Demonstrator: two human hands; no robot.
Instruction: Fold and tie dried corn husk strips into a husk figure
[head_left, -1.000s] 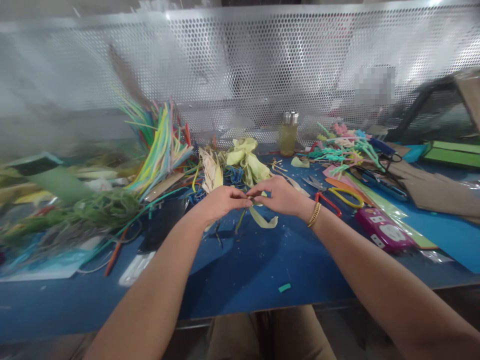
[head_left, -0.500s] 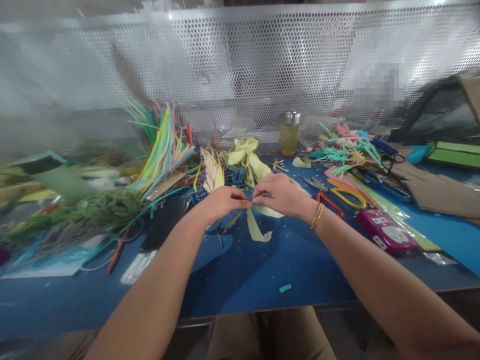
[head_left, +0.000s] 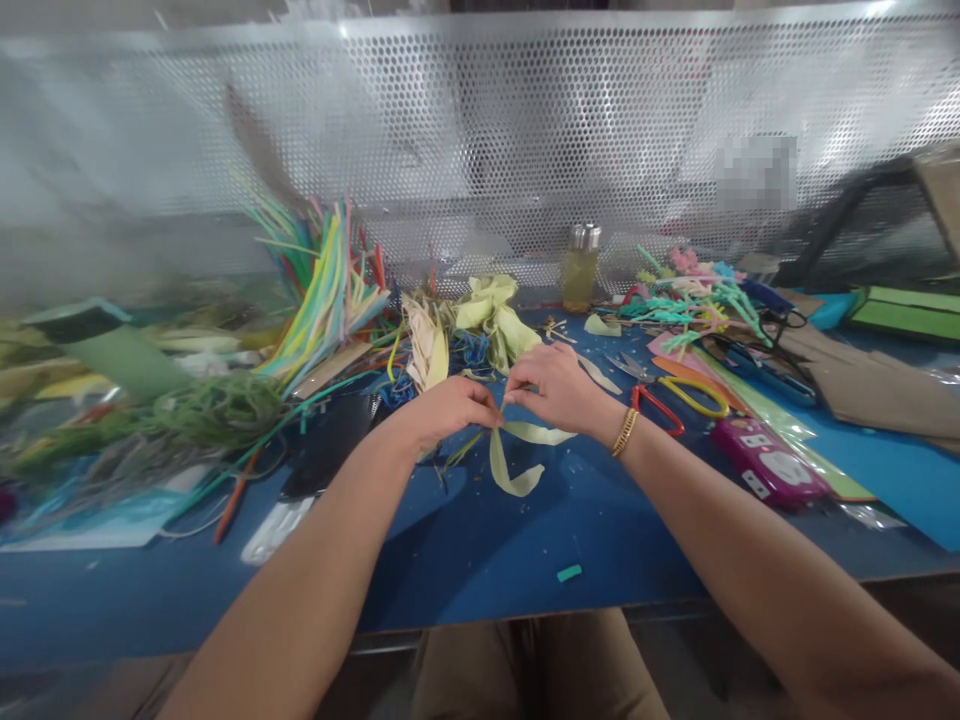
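My left hand (head_left: 454,408) and my right hand (head_left: 555,385) meet over the middle of the blue table, both closed in a pinch. Between their fingertips is the top of a pale green strip, leaf-like or papery, whose lower end (head_left: 498,462) hangs in a curl. A second pale band (head_left: 538,433) stretches right beneath my right hand; whether it belongs to the same strip I cannot tell. Just behind the hands lie crumpled pale green pieces (head_left: 514,332) and a beige husk-like bundle (head_left: 426,345). The pinched spot itself is mostly hidden by the fingers.
Right of my hands lie scissors (head_left: 694,397) with red and yellow handles and a purple case (head_left: 765,465). A bottle of yellowish liquid (head_left: 580,275) stands at the back. Pipe cleaners (head_left: 319,300) and tangled green cord (head_left: 217,412) crowd the left. A perforated metal screen (head_left: 525,130) rises behind.
The fingertips have drawn slightly apart, my left ones shifting a little down, with a thin stretch of strip now showing between them. The hanging strip has swung lower and its curl has widened.
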